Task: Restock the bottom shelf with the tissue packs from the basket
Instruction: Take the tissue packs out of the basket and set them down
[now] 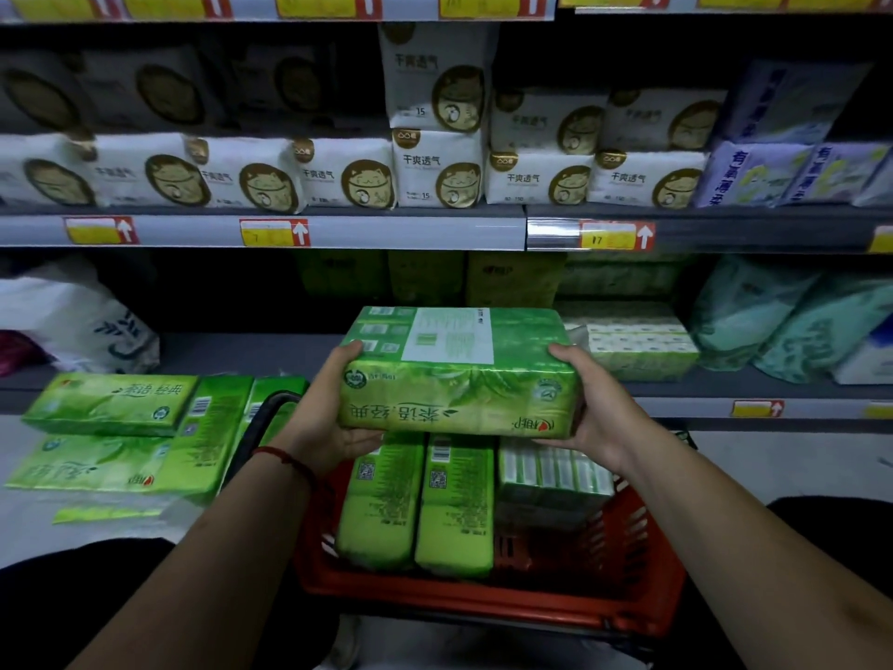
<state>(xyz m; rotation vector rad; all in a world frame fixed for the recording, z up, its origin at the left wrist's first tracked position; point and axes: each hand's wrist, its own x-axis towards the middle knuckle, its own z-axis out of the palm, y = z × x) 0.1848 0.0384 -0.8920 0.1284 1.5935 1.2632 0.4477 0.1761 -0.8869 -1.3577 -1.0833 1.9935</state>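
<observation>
I hold a green tissue pack (459, 374) level in front of the bottom shelf (251, 353), above the red basket (483, 604). My left hand (324, 418) grips its left end and my right hand (599, 408) grips its right end. Inside the basket stand two more green packs (415, 505) upright, with a white-and-green pack (551, 476) beside them on the right. The shelf board behind the held pack is bare in the middle.
Several green packs (121, 437) lie stacked on the floor to the left of the basket, by its black handle (263, 418). On the bottom shelf sit a white bag (77, 321) at left and stacked tissue packs (633, 340) at right. White packs fill the shelf above (261, 232).
</observation>
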